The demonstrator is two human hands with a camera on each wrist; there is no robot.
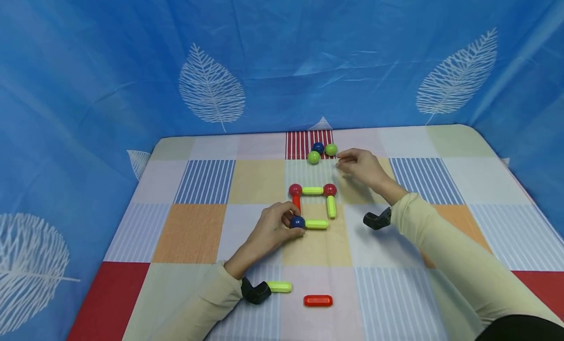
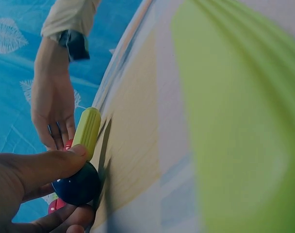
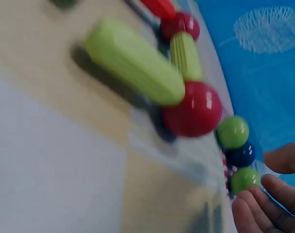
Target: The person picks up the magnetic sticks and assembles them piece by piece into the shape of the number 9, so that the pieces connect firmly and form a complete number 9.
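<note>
My left hand [image 1: 275,223] pinches a dark blue ball [image 1: 297,222] at the near left corner of a joined shape of sticks and balls. From that ball a yellow-green stick [image 1: 317,224] points right, and a red stick [image 1: 296,202] runs back to a red ball [image 1: 295,190]. Another yellow-green stick [image 1: 313,190] links it to a second red ball [image 1: 329,190], from which a yellow-green stick [image 1: 331,207] comes forward, its near end free. Just right of a loose green ball [image 1: 331,149], my right hand [image 1: 363,167] hovers with fingers loosely bent, holding nothing.
Beside that green ball lie a dark blue ball [image 1: 317,147] and another green ball [image 1: 314,157]. Nearer me are a loose yellow-green stick [image 1: 279,286] by the left wrist camera and a red stick [image 1: 318,300]. A blue curtain [image 1: 308,62] hangs behind the patchwork tablecloth [image 1: 189,233].
</note>
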